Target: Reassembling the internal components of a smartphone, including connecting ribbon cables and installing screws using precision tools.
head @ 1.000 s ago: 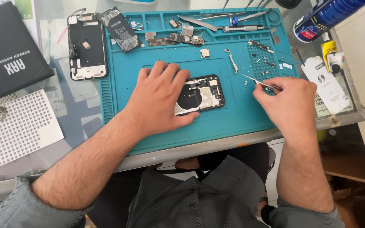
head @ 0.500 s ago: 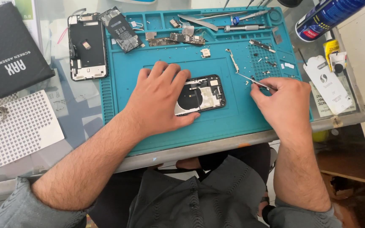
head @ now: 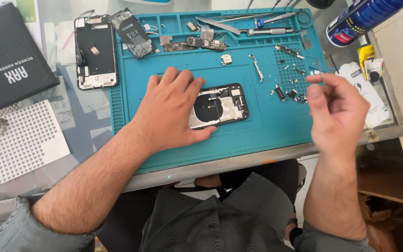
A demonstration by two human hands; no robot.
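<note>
1. Your left hand [head: 176, 109] is lying flat, palm down, fingers spread, on the left end of the opened phone body [head: 222, 105]. It is pressing on the phone rather than gripping it; nothing is closed inside the hand.
2. The opened phone body is lying near the middle of the teal work mat [head: 257, 135], back down, its dark round coil and metal parts facing up. Its right part is showing beyond your fingers; the left part is hidden under your palm.
3. Your right hand [head: 336, 114] is hovering above the right edge of the mat, blurred, with thumb and fingers loosely curled. I cannot tell whether it is holding anything between the fingertips.
4. Just to the left of that hand, small loose parts [head: 289, 91] are lying scattered on the mat's dotted grid area.
5. Along the top row of the mat, tweezers [head: 218, 24], a slim screwdriver [head: 269, 31] and a narrow circuit board [head: 197, 44] are resting in the tray sections, well apart from both hands.
6. A second phone frame [head: 95, 51] is sitting at the mat's upper left corner, half on the glass table [head: 78, 119], with a battery [head: 132, 33] leaning just beside it.
7. A black box [head: 10, 58] and a white dotted sheet [head: 24, 140] are lying on the far left of the table.
8. A blue spray can [head: 360, 18] is lying at the upper right, beyond the mat.
</note>
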